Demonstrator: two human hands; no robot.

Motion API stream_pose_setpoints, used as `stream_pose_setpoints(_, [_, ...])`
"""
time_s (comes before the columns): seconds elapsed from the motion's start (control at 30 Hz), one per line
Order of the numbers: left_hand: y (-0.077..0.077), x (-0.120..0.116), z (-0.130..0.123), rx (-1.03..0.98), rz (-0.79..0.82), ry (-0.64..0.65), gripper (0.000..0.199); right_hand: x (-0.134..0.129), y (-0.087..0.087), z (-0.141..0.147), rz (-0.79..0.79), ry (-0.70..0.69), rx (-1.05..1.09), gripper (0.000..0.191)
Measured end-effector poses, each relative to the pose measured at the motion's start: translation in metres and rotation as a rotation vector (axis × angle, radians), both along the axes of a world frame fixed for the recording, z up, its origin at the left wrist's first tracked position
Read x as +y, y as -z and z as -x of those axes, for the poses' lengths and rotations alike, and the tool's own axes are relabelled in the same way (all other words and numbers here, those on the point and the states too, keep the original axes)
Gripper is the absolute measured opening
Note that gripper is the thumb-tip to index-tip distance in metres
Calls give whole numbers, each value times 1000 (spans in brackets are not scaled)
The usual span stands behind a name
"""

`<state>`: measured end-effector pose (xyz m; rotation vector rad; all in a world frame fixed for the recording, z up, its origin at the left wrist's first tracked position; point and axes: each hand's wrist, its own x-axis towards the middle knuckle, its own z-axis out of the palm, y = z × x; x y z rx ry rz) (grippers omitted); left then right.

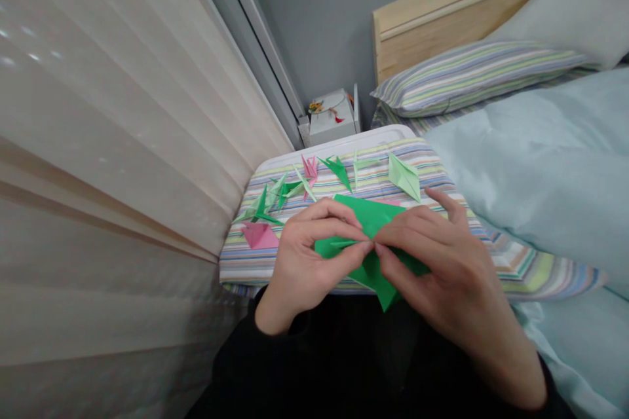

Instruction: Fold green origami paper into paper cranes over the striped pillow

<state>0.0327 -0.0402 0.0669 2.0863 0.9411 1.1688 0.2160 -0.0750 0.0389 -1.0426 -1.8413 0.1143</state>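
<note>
Green origami paper sheet (pixel 368 217) is mid-frame, folded in places, held just over the near edge of the bench, one corner aimed at 6 o'clock. Can't tell if it touches the cloth.

Left hand (pixel 309 262) and right hand (pixel 437 268) are both pinching the sheet, fingertips almost meeting at its centre. Left hand is curled, fingers wrapped over the fold. Right hand is closed on the sheet too, with one finger raised clear toward 1 o'clock. Black long-sleeved top (pixel 344 353) at 6 o'clock.

Bench is covered in pastel striped cloth (pixel 246 272), white rim (pixel 334 143) at 12 o'clock. Pink folded paper piece (pixel 259 236) lies just beside the left hand at 9 o'clock. Pointed pink paper crane (pixel 309 168) and dark green paper crane (pixel 338 170) at 12. Pale green folded paper piece (pixel 403 177) at 1. Cluster of green paper folds (pixel 268 200) at 10.

Beyond: white box (pixel 331 121) at 12, striped pillow (pixel 472 78) and pine headboard (pixel 442 19) at 1, pale blue duvet (pixel 531 170) at 2, cream curtain (pixel 98 144) at 9.
</note>
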Motion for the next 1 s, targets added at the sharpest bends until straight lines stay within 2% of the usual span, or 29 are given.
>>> stream_pose_setpoints(0.13, [1,-3,-2,-50,30,22,7,-1,-2,-1,27,-44,40,14])
stream_pose_setpoints(0.43, [-3,7,4,-136,23,-1,11,0,5,-18,71,-27,40,13])
stream_pose_setpoints(0.57, [-6,11,11,0,2,-6,8,3,8,-22,41,12,-4,13])
stream_pose_setpoints(0.7, [-12,8,7,247,-220,-83,11,2,7,-19,15,69,-144,16])
stream_pose_setpoints(0.77, [-16,4,2,345,-287,-56,13,1,6,-17,9,76,-198,19])
stream_pose_setpoints(0.9, [-21,1,-7,464,-291,16,15,-2,4,-14,1,70,-223,21])
stream_pose_setpoints(1.0, [-23,2,-6,474,-256,63,13,-3,4,-15,1,42,-204,20])
